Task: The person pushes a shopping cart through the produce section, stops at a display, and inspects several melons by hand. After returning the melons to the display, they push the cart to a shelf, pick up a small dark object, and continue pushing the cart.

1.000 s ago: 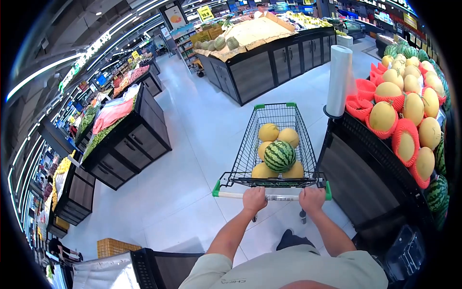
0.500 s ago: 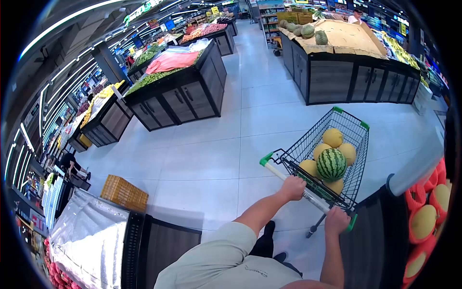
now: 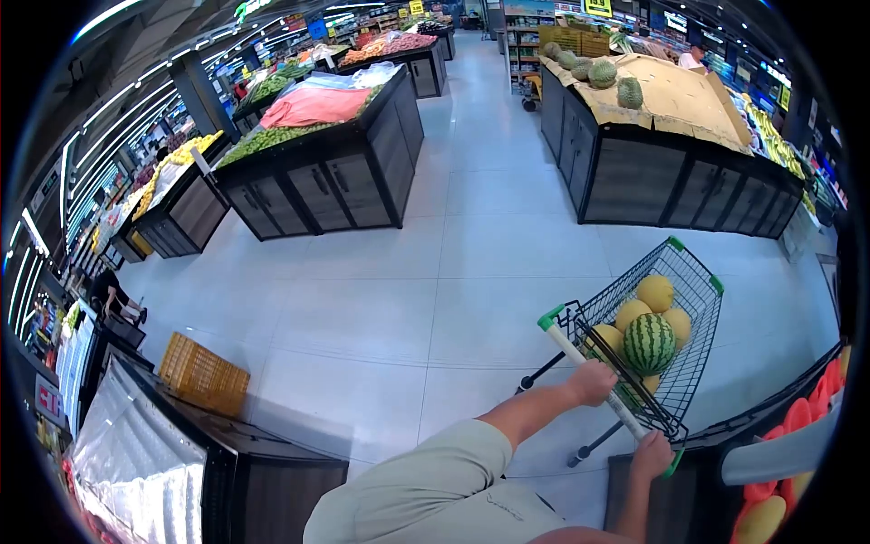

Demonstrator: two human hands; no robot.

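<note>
Both my hands grip the pale push bar of a green-trimmed wire shopping cart [image 3: 693, 381]. My left hand [image 3: 594, 383] wraps around the bar near its middle. Toward the bar's right end, my right hand [image 3: 652, 455] is closed on it as well. Inside the basket lies a striped watermelon [image 3: 649, 344], resting among several round yellow melons [image 3: 655, 293]. The cart points away from me, to the upper right.
Ahead right stands a display counter [image 3: 634, 177] with durian-like spiky fruit [image 3: 602, 74]. Another produce counter [image 3: 317, 195] is ahead left. A yellow crate [image 3: 204, 374] sits on the floor at left. Net-wrapped melons [image 3: 761, 521] lie close on my right. A seated person [image 3: 113, 295] is far left.
The cart and both hands now appear lower and farther right in view. The right-hand melon stand has slid toward the lower edge. Both hands stay closed on the bar.
</note>
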